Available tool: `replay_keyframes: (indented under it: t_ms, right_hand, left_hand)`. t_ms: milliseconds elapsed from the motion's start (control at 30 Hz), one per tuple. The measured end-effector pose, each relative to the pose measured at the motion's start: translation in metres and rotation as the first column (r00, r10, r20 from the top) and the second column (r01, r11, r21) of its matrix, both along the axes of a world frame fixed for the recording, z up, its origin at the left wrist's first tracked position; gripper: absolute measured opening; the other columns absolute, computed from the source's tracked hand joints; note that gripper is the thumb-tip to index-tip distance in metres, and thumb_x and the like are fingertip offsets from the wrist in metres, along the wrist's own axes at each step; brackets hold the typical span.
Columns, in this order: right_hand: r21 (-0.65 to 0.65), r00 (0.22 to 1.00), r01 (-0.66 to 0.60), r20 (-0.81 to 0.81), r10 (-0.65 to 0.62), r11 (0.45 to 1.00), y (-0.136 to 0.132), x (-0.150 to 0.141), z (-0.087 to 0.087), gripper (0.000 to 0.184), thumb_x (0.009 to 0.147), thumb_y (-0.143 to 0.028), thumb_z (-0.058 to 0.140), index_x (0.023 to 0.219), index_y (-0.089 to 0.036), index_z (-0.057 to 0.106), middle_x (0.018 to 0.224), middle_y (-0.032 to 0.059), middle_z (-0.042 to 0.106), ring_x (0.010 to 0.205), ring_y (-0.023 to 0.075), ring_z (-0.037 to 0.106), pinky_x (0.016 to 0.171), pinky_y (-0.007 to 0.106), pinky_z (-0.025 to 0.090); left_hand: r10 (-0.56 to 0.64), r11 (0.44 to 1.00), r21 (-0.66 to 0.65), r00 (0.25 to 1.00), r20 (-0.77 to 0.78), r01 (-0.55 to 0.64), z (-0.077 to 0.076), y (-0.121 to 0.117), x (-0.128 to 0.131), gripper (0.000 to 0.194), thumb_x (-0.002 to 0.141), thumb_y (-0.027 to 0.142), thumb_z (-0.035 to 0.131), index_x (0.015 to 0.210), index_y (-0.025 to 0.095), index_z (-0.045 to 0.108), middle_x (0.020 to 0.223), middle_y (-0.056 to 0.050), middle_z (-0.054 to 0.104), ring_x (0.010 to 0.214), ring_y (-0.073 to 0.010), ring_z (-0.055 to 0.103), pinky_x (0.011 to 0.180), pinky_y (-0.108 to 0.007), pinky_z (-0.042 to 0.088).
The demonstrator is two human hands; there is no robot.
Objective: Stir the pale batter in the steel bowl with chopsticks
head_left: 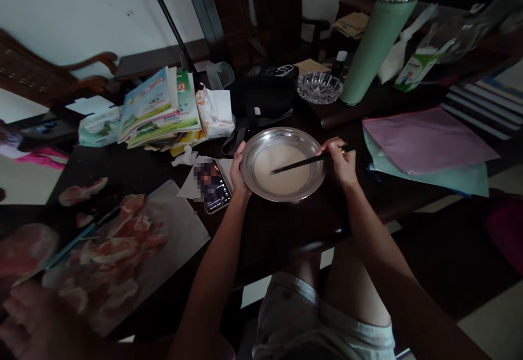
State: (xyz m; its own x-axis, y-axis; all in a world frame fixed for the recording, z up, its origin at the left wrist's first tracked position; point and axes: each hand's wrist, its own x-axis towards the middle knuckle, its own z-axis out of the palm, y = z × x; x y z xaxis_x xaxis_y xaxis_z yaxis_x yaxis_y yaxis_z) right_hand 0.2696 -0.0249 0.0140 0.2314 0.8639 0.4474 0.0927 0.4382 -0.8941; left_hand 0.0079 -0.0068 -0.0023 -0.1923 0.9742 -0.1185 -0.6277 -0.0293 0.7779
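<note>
A wide metal bowl (250,182) with a pale, milky liquid (281,161) in it sits at the table's front edge. My left hand (238,172) is closed on the bowl's left rim, the thumb on top. In my right hand (341,163), at the bowl's right side, are dark chopsticks (300,164). Their tips reach into the liquid. A lit phone (218,192) lies on white paper just left of my left hand. I cannot tell how far under the bowl my left fingers reach.
Sliced raw meat (118,248) lies on a pale sheet (180,229) at left, beside a blue-handled knife (75,243). Another person's hand (28,316) is there. Behind stand booklets (153,109), a glass ashtray (319,87) and a tall green flask (373,49); folders (429,139) lie right.
</note>
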Motion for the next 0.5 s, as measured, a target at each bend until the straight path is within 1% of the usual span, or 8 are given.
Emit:
replay_keyframes:
  t_ms: [33,100,167,200,267,367,433,500]
  right_hand:
    - [0.009,1.0,0.002,0.013,-0.002,1.0,0.0,-0.0001,-0.0002,0.039,0.086,-0.059,0.065,0.071,-0.023,0.068,0.071,0.0007,0.068,0.072,0.0169,0.065,0.075,0.033,0.052]
    - [0.028,0.997,0.067,-0.027,-0.066,0.997,0.0002,0.0009,-0.0006,0.038,0.087,-0.057,0.065,0.071,-0.023,0.068,0.071,0.0006,0.068,0.072,0.0165,0.066,0.074,0.033,0.052]
    - [0.024,0.985,0.139,-0.103,-0.136,0.99,-0.0003,0.0026,-0.0001,0.038,0.089,-0.056,0.063,0.071,-0.022,0.067,0.064,-0.001,0.065,0.064,0.015,0.064,0.068,0.031,0.051]
    - [0.016,0.981,0.15,-0.126,-0.147,0.989,-0.001,0.0031,0.0005,0.039,0.09,-0.056,0.062,0.071,-0.022,0.066,0.061,-0.0016,0.064,0.06,0.0144,0.062,0.066,0.03,0.05]
    - [-0.006,0.987,0.1,-0.127,-0.1,0.995,-0.0029,0.003,0.0018,0.039,0.09,-0.056,0.061,0.072,-0.022,0.067,0.058,-0.002,0.063,0.057,0.0142,0.061,0.064,0.03,0.05]
    - [-0.015,1.0,0.0,-0.028,0.0,1.0,-0.005,0.0012,0.003,0.038,0.088,-0.056,0.063,0.073,-0.022,0.07,0.067,0.0003,0.069,0.066,0.0164,0.065,0.07,0.032,0.052]
    - [-0.007,1.0,0.02,0.009,-0.02,1.0,-0.0048,0.0006,0.0031,0.038,0.088,-0.057,0.063,0.073,-0.022,0.07,0.071,0.0011,0.072,0.072,0.0177,0.068,0.074,0.033,0.053]
    - [0.0,0.994,0.102,-0.034,-0.102,0.995,-0.0041,0.0011,0.0032,0.039,0.088,-0.057,0.063,0.071,-0.022,0.068,0.067,0.0002,0.07,0.069,0.0171,0.067,0.072,0.032,0.053]
  left_hand:
    - [-0.001,1.0,0.0,1.0,-0.003,0.001,0.0003,-0.0002,-0.0001,0.033,0.084,0.03,0.059,0.113,0.022,0.074,0.12,-0.005,0.075,0.125,-0.0251,0.061,0.11,-0.036,0.043]
    - [0.005,1.0,-0.007,1.0,-0.003,-0.005,0.0017,-0.0006,0.0001,0.033,0.085,0.029,0.058,0.112,0.021,0.074,0.123,-0.005,0.074,0.127,-0.0255,0.06,0.111,-0.037,0.042]
    - [0.026,0.999,-0.024,1.0,0.003,-0.026,0.0037,-0.0009,0.0009,0.032,0.086,0.027,0.056,0.111,0.021,0.075,0.122,-0.006,0.074,0.128,-0.0253,0.059,0.111,-0.036,0.042]
    - [0.033,0.999,-0.034,0.999,0.006,-0.033,0.0045,-0.0009,0.0012,0.032,0.086,0.027,0.056,0.111,0.02,0.075,0.121,-0.006,0.074,0.127,-0.0251,0.059,0.111,-0.036,0.042]
    - [0.032,0.999,-0.045,0.999,0.005,-0.031,0.0054,-0.0006,0.0015,0.033,0.086,0.026,0.055,0.111,0.02,0.075,0.119,-0.005,0.075,0.127,-0.0247,0.06,0.11,-0.036,0.043]
    - [0.021,0.999,-0.034,1.0,-0.013,-0.022,0.0039,0.0005,0.0007,0.034,0.085,0.027,0.057,0.112,0.021,0.075,0.119,-0.005,0.075,0.125,-0.0244,0.061,0.11,-0.036,0.042]
    - [0.027,0.999,-0.026,0.999,-0.024,-0.028,0.002,0.0011,-0.0004,0.033,0.084,0.029,0.058,0.111,0.022,0.075,0.119,-0.004,0.075,0.125,-0.0242,0.061,0.11,-0.035,0.042]
    - [0.025,0.999,-0.024,0.999,-0.031,-0.025,0.0004,0.0013,-0.0014,0.031,0.083,0.031,0.06,0.109,0.023,0.076,0.121,-0.004,0.075,0.124,-0.0243,0.061,0.111,-0.035,0.042]
